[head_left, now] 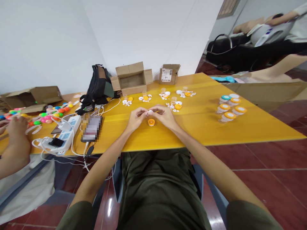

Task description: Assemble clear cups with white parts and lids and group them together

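Observation:
My left hand (137, 117) and my right hand (165, 115) meet over the yellow table (192, 127), fingers pinched together on a small white part (150, 112) held between them. Just below the fingertips an orange round cap (151, 122) lies on the table. Beyond my hands lie several little groups of white and orange parts (145, 98), some with small clear cups (173, 99).
Stacked orange- and teal-lidded containers (229, 110) stand at the right. A black backpack (98, 88) and open cardboard boxes (132, 78) sit at the back. A phone (91, 128), power strips (68, 131) and cables lie left. Another person's hand (15, 127) rests by colourful toys (48, 115).

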{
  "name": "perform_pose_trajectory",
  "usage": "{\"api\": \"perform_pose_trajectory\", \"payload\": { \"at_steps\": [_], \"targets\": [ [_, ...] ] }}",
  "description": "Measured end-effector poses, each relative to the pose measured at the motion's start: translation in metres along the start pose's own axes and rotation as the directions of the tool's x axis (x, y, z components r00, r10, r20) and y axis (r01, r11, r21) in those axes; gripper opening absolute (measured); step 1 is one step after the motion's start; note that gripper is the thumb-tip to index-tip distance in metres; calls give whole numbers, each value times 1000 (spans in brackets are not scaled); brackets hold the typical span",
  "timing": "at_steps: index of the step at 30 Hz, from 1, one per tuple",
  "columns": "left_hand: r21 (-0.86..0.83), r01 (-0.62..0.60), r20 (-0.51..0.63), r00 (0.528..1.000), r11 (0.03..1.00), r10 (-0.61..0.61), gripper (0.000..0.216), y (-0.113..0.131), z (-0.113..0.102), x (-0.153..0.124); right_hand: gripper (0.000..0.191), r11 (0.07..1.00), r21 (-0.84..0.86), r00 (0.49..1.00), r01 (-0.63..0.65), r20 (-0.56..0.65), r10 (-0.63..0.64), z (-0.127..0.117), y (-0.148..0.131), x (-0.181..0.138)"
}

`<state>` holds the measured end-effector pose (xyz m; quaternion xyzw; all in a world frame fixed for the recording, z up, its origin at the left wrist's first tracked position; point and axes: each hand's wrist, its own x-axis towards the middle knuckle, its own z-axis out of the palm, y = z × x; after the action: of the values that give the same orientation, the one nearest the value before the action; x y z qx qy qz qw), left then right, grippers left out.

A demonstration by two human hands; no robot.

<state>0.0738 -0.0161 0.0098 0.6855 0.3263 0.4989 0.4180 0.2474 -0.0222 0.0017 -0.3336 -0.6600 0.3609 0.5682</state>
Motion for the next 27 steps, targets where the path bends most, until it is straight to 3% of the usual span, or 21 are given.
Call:
{"api": "perform_pose_trajectory", "payload": {
  "at_steps": [9,13,16,19,22,24,27],
  "targets": [
    [162,-105,8,994,981,105,31,2,0,-1,35,999,-27,999,32,-3,-32,-1,-3,0],
    [217,-92,10,996,972,92,30,3,-2,-4,36,1000,7,998,-11,-56,11,-2,0,2],
    [353,-119,53,993,928,107,27,5,-6,-10,40,997,34,995,-72,-69,74,-8,3,3],
    [533,-167,171,981,830,88,30,7,-9,-16,43,993,25,993,-115,-37,116,-16,3,3],
    [622,-175,250,968,763,19,49,5,-8,-19,39,994,-22,994,-107,20,108,-23,1,2],
    [602,-167,273,962,781,-5,58,3,-7,-19,37,994,-56,992,-95,79,99,-25,0,1],
    [493,-145,294,956,858,-7,53,1,-6,-17,35,993,-91,980,-81,176,96,-24,-3,-1]
  ]
}}
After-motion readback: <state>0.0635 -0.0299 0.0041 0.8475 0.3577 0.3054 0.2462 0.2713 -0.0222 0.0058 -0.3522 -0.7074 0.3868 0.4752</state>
